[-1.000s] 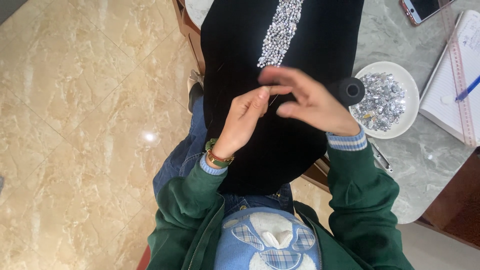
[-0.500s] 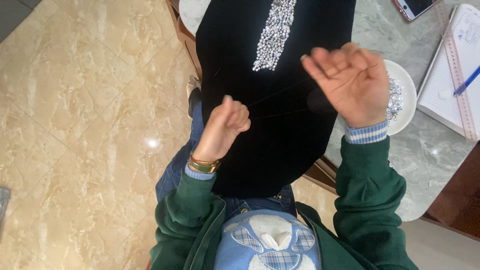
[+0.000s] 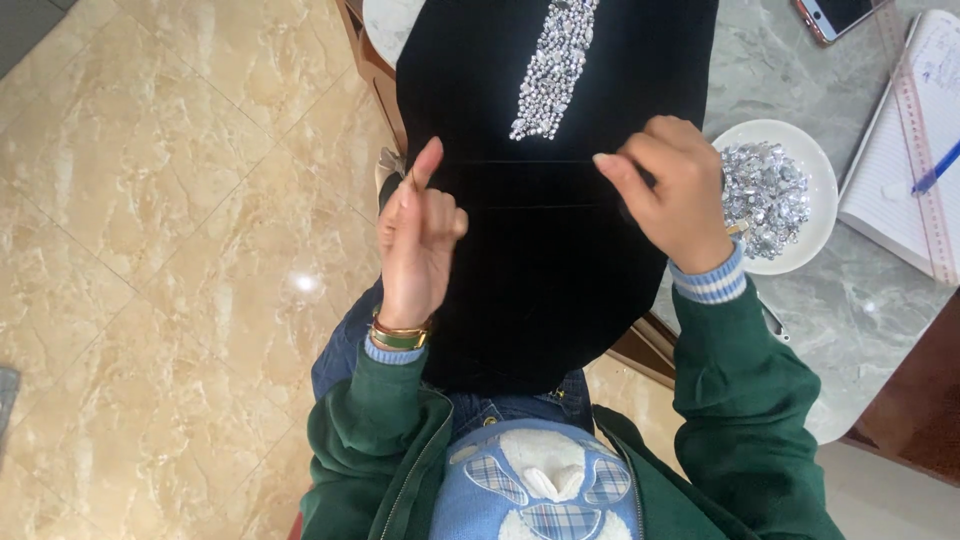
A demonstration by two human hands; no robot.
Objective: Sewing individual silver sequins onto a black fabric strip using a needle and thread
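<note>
A black cloth point(image 3: 540, 270) hangs from the table over my lap, with a strip of silver rhinestones point(image 3: 555, 70) sewn down its upper middle. My left hand point(image 3: 420, 235) is raised at the cloth's left edge, thumb and fingers pinched on a thin thread. My right hand point(image 3: 670, 190) hovers over the cloth's right side with its fingers curled and pinched. A fine thread point(image 3: 520, 162) appears to run taut between the two hands, just below the rhinestone strip. No needle can be made out.
A white plate of loose silver stones point(image 3: 800, 255) sits on the grey marble table point(image 3: 850, 310) beside my right hand. Further right lie a notebook point(image 3: 890, 190), a clear ruler point(image 3: 915, 130) and a blue pen point(image 3: 937, 168). A phone point(image 3: 835, 15) is at the top. Beige floor tiles point(image 3: 180, 250) lie to the left.
The hands met over the cloth a second ago, then drew apart. My right hand has since come down from its raised, open pose and curled; my left hand has lifted slightly.
</note>
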